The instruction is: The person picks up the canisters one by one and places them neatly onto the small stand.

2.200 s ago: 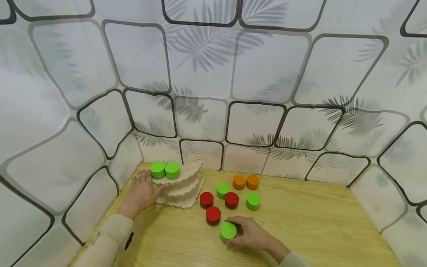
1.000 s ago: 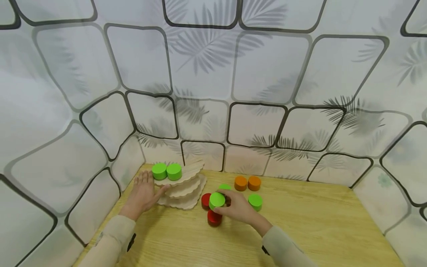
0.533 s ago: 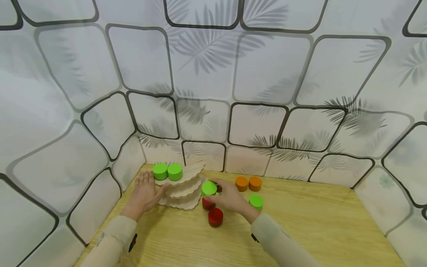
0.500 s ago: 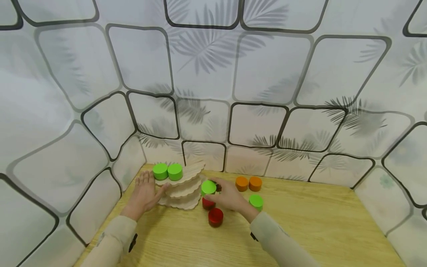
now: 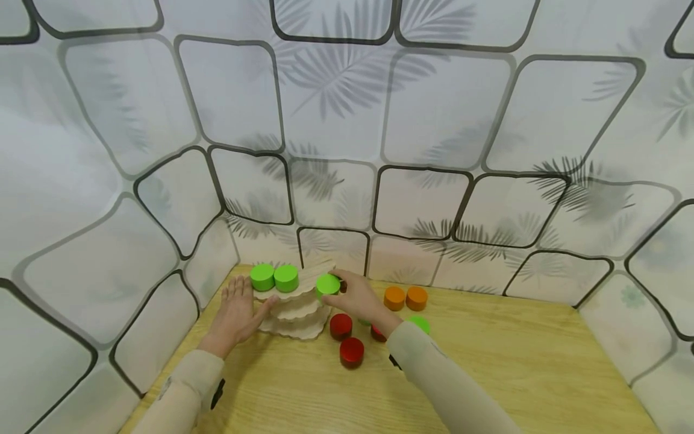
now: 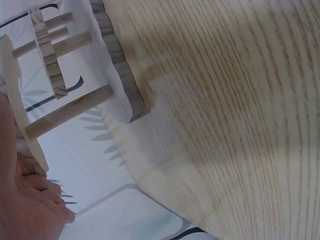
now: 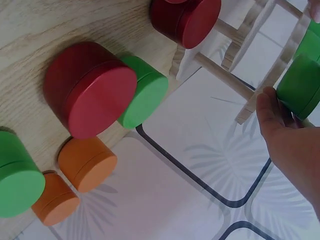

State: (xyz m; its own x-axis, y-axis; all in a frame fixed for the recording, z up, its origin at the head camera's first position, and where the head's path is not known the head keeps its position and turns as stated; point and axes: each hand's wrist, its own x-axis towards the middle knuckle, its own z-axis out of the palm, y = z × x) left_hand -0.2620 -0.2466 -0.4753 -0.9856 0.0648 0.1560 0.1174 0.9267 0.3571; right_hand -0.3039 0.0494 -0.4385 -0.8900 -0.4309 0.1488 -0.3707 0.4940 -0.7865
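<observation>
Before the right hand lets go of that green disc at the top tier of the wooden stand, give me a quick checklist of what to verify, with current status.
1. Right hand grips the green disc: ok, fingers curl round it.
2. Disc fully seated on the top tier of the wooden stand: cannot tell; it sits at the tier's right edge.
3. Room on the tier: ok, the two green discs sit at its left, apart from the held one.
4. Left hand steadies the stand: ok, it touches the stand's left side.
5. Withdrawal path: not ok, red discs lie on the table directly beneath the right forearm.
</observation>
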